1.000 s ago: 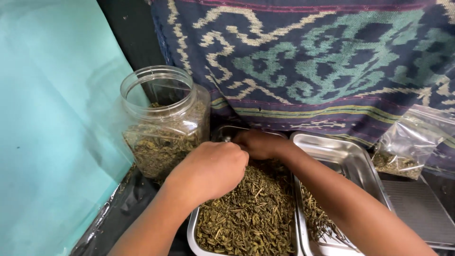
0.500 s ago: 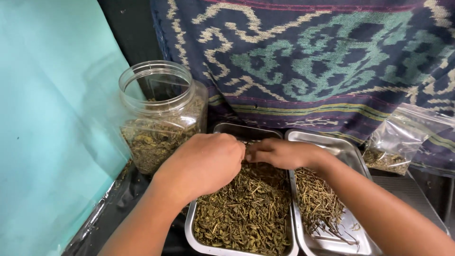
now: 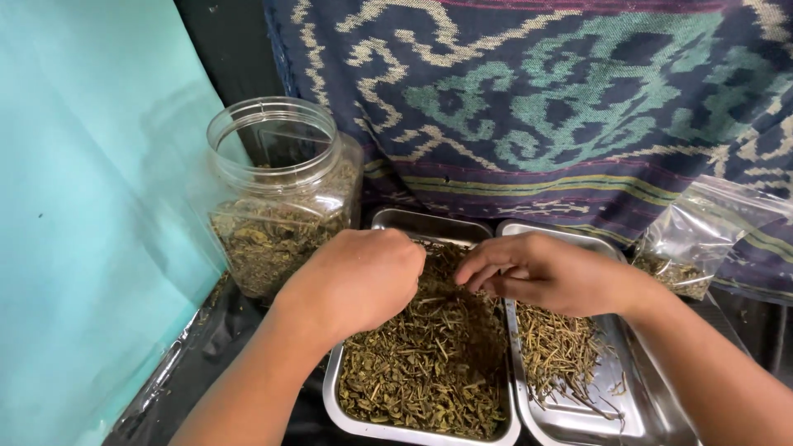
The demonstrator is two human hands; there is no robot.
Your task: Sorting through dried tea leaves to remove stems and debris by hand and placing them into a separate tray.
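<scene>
Two steel trays stand side by side. The left tray (image 3: 343, 395) is heaped with dried green-brown herb bits (image 3: 421, 363). The right tray (image 3: 644, 405) holds a thinner scatter of dried stems (image 3: 557, 351). My left hand (image 3: 355, 277) rests curled on the far part of the herb heap, fingers closed; I cannot see what is inside them. My right hand (image 3: 545, 272) hovers over the seam between the trays, fingers pinched together on a few dried bits.
An open clear plastic jar (image 3: 277, 194), partly filled with dried herbs, stands left of the trays. A clear plastic bag (image 3: 702, 239) with some herbs lies at the right. A patterned dark cloth (image 3: 537, 107) hangs behind, a teal sheet (image 3: 91, 231) at left.
My right hand has drawn back rightward from the far left tray to the seam between trays. My left hand stays on the herb heap. The view shifted slightly.
</scene>
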